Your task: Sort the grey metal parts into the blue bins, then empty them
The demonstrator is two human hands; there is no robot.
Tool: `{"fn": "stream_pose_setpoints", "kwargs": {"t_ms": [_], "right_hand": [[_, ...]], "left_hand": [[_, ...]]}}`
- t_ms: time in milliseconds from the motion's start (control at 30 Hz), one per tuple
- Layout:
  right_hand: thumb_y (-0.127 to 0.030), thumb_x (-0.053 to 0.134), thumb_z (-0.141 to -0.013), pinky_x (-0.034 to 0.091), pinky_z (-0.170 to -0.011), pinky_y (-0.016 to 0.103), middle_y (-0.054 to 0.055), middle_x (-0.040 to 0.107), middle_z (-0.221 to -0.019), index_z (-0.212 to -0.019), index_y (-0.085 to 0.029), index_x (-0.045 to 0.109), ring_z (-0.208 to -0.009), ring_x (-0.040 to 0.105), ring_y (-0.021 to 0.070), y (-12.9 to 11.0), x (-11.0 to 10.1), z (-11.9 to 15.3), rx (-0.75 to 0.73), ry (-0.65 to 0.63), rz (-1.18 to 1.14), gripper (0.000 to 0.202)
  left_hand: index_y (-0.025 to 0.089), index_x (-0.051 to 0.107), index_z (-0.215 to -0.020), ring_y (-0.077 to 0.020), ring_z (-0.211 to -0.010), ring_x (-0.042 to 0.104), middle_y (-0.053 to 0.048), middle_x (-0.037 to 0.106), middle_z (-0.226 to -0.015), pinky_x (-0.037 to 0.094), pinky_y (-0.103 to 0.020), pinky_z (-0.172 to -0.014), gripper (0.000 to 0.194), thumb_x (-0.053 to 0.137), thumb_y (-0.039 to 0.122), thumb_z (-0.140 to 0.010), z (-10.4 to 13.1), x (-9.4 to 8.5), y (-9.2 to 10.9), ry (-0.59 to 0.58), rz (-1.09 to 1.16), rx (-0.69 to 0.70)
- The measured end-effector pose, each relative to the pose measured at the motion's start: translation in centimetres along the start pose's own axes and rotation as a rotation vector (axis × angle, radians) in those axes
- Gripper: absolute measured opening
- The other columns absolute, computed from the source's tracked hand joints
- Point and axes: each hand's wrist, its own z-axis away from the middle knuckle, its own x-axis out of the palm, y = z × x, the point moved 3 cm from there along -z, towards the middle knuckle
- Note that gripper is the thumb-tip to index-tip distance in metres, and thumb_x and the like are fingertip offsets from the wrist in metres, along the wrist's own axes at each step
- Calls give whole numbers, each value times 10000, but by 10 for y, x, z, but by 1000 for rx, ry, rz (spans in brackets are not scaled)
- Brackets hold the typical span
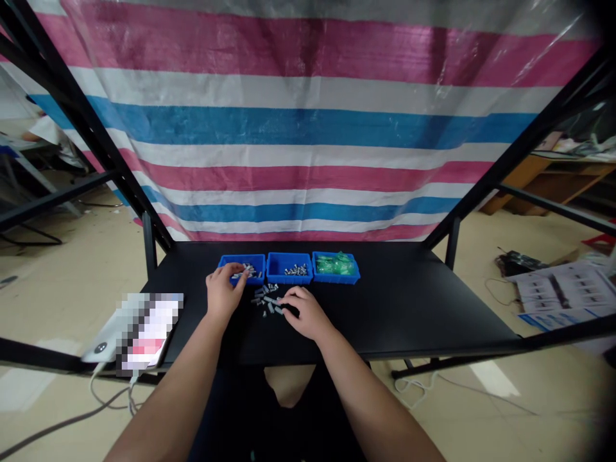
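Note:
My left hand [224, 287] reaches over the left blue bin [226, 258], its thumb and fingertips closed together above small grey metal pieces [251, 269]; whatever they pinch is too small to make out. On the black table in front of the bins lies a loose pile of small grey cylindrical pieces [268, 298]. At the pile's right edge is my right hand [306, 314], thumb and forefinger apart, fingertips touching or nearly touching the pieces. Shiny small metal parts [297, 270] lie in the middle blue bin [276, 259].
The right blue bin [335, 279] holds green plastic packets [337, 262]. Two phone-like devices [113, 337] [153, 330] with cables lie at the table's left edge. Black frame posts [455, 247] rise at both sides, and a striped sheet [308, 128] hangs behind the black table [394, 308].

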Motion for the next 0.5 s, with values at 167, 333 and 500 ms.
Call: {"fn": "stream_pose_setpoints", "kwargs": {"t_ms": [167, 333, 500], "right_hand": [[-258, 826, -790, 505, -934, 400, 33, 621, -1041, -974, -259, 714, -1003, 596, 222, 2, 2, 1, 29, -11, 25, 215], [-208, 773, -835, 500, -941, 400, 41, 645, -1089, -915, -254, 708, -1034, 592, 223, 4, 5, 0, 28, 6, 46, 112], [-160, 716, -879, 497, -938, 402, 40, 695, -1053, -951, -242, 676, -1020, 599, 229, 6, 5, -1, 13, 34, 23, 117]], "left_hand": [[265, 654, -993, -289, -1093, 652, -40, 772, -1001, 285, -520, -1049, 151, 576, 388, -955, -7, 3, -13, -37, -147, -58], [252, 659, -948, -296, -1145, 622, -57, 751, -989, 247, -538, -1089, 127, 553, 321, -950, -3, 3, -8, 0, -199, -27], [236, 647, -963, -269, -1068, 618, -63, 727, -1005, 395, -439, -989, 103, 548, 253, -940, 20, 10, 24, -94, -14, 235]]}}
